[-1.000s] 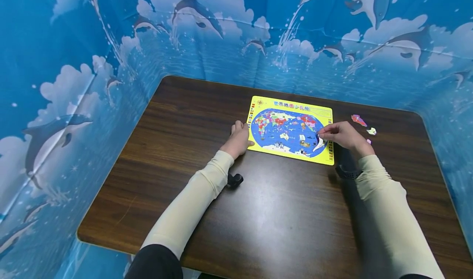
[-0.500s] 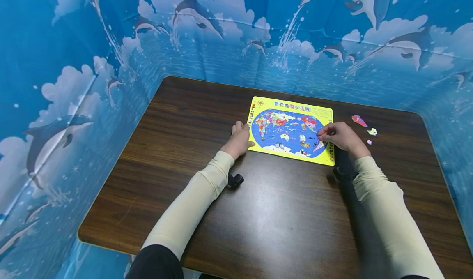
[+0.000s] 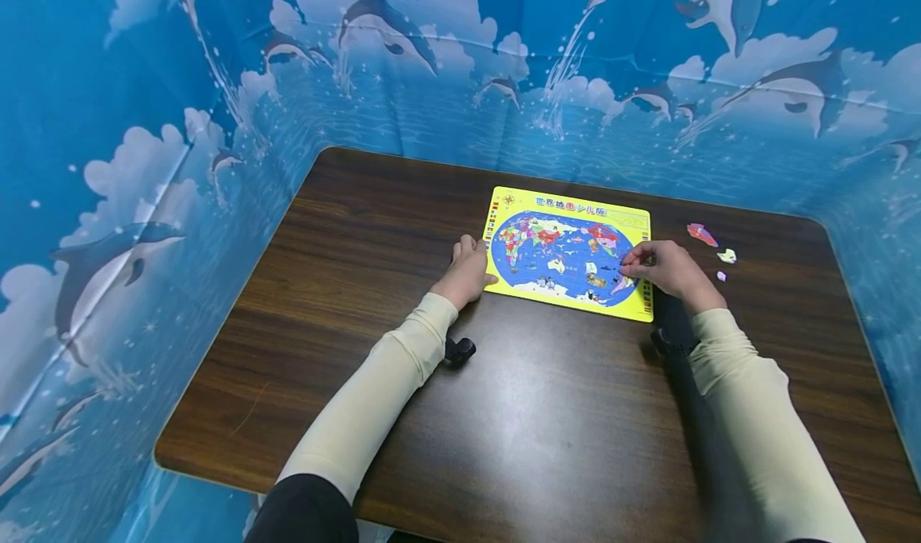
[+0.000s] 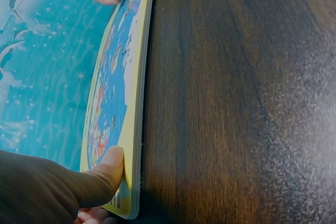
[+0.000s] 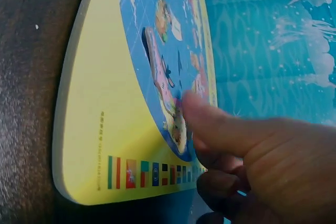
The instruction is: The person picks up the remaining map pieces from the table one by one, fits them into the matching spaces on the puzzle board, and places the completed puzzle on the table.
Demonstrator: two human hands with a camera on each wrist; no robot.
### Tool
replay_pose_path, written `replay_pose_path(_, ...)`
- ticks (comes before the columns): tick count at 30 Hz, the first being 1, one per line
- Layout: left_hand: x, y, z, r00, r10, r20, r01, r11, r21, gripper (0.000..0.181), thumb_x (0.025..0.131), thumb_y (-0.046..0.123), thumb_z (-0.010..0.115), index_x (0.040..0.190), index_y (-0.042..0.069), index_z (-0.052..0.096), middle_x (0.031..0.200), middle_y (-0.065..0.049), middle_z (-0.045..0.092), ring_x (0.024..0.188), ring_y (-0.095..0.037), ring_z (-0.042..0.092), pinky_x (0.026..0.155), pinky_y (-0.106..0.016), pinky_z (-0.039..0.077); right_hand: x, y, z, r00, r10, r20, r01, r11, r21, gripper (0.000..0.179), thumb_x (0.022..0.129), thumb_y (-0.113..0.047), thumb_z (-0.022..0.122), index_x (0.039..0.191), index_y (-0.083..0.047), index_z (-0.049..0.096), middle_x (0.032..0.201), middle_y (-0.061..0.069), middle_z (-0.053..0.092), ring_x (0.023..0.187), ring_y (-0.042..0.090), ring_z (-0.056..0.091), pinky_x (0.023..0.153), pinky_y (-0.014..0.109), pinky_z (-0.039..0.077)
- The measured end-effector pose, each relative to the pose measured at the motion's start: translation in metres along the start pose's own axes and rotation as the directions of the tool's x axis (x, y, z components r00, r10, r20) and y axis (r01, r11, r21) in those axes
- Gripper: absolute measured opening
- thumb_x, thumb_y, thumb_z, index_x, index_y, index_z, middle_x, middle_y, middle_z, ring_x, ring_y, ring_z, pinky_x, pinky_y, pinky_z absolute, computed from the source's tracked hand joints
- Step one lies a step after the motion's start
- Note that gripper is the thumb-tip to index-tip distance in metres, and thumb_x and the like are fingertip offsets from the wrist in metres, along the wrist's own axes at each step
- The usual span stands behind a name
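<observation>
Yellow-edged, the map board (image 3: 636,312) has its left side pinched by the left hand (image 3: 466,273); on it, a pink piece (image 5: 164,88) lies just beside the right hand (image 3: 665,265), whose hold I can't make out.

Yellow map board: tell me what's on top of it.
A pink puzzle piece lies on the board by the right hand; the left hand rests its thumb at the opposite end. Whatever the fingers cover is hidden.
</observation>
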State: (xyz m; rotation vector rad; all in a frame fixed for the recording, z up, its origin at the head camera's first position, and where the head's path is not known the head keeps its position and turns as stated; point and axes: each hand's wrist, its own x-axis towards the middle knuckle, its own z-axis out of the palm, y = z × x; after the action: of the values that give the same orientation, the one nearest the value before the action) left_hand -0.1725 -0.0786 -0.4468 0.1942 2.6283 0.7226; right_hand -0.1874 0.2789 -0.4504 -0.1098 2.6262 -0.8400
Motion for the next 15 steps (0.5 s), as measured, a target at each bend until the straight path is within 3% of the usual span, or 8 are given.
replay_pose_path(5, 0.0001, 0.0007, -0.0006, 1.0, 0.004, 0.003, -0.004, 1.0, 0.003, 0.068, 0.104, 0.022, 0.065, 0.155, -0.008, 0.032, 0.137, -0.016, 0.029, 0.129, -0.032, 0.027, 0.11, -0.041, 0.04, -0.0024, -0.003, 0.0001, 0.999, -0.03, 0.037, 0.031, 0.999, -0.025, 0.04, 0.094, -0.032, 0.079, 0.116, -0.001, 0.068, 0.102, 0.014, 0.062, 0.096, 0.029, 0.053, 0.079, 0.037, 0.043)
replay_pose_path(10, 0.0002, 0.0012, -0.0012, 1.0, 0.003, -0.012, -0.003, 1.0, 0.0, 0.069, 0.103, 0.021, 0.066, 0.155, -0.008, 0.031, 0.136, -0.016, 0.03, 0.129, -0.031, 0.028, 0.109, -0.04, 0.041, -0.0037, -0.0051, 0.001, 0.996, -0.07, 0.053, 0.073, 0.996, -0.058, 0.037, 0.094, -0.027, 0.08, 0.115, -0.001, 0.066, 0.106, 0.016, 0.062, 0.099, 0.03, 0.053, 0.083, 0.039, 0.043)
replay_pose_path(15, -0.0005, 0.0016, -0.0002, 1.0, -0.002, -0.008, 0.002, 1.0, 0.006, 0.067, 0.103, 0.022, 0.066, 0.154, -0.007, 0.033, 0.137, -0.016, 0.029, 0.129, -0.031, 0.028, 0.108, -0.04, 0.042, -0.0053, -0.0076, 0.0055, 0.994, -0.073, 0.084, 0.08, 0.993, -0.081, 0.043, 0.092, -0.034, 0.081, 0.116, -0.002, 0.065, 0.108, 0.016, 0.062, 0.099, 0.03, 0.054, 0.085, 0.041, 0.044)
